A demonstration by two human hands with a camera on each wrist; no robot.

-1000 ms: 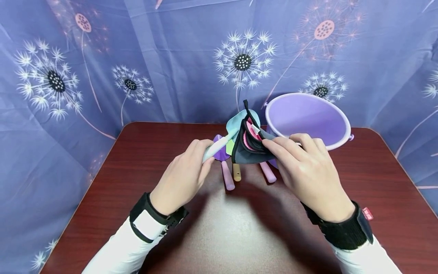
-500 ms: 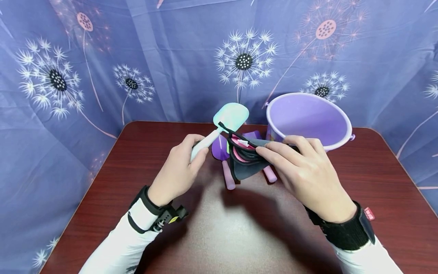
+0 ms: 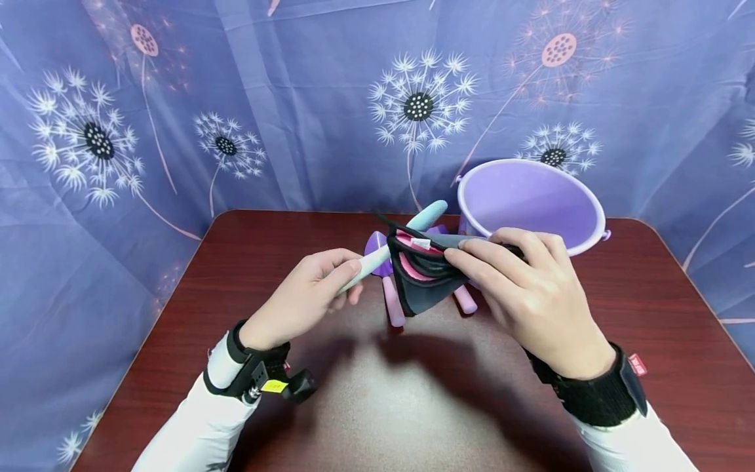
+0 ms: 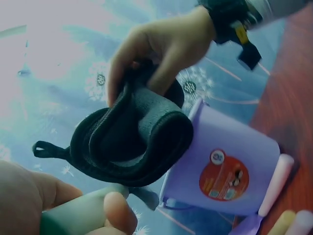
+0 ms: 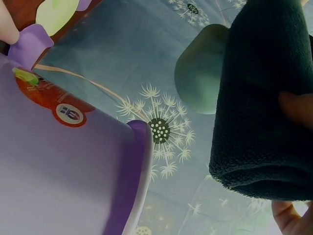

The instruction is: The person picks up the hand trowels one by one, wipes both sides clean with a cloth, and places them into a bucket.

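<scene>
My left hand [image 3: 307, 292] grips a pale mint toy shovel by its handle [image 3: 368, 263]. The shovel's blade [image 3: 429, 214], turned edge-on in the head view, sticks up behind a folded dark grey cloth [image 3: 425, 292] with black edging, pink inner layers and a hanging loop. My right hand [image 3: 525, 292] holds this cloth, its thumb hidden from above. In the left wrist view the handle [image 4: 80, 213] lies just under the rolled cloth [image 4: 132, 142]. From the right wrist, the blade [image 5: 200, 71] shows partly behind the cloth [image 5: 264, 107]; whether they touch I cannot tell.
A purple bucket [image 3: 531, 203] stands at the back right of the brown table [image 3: 377, 406]. Purple shovels lie beside it, one with a pink handle [image 3: 393, 301], another pink handle [image 3: 464, 298] to its right. Flowered blue fabric [image 3: 330, 98] hangs behind.
My left hand has turned the shovel, so its blade went from face-on to edge-on and now passes behind the cloth. The cloth has tilted and moved slightly left; my right hand has barely moved.
</scene>
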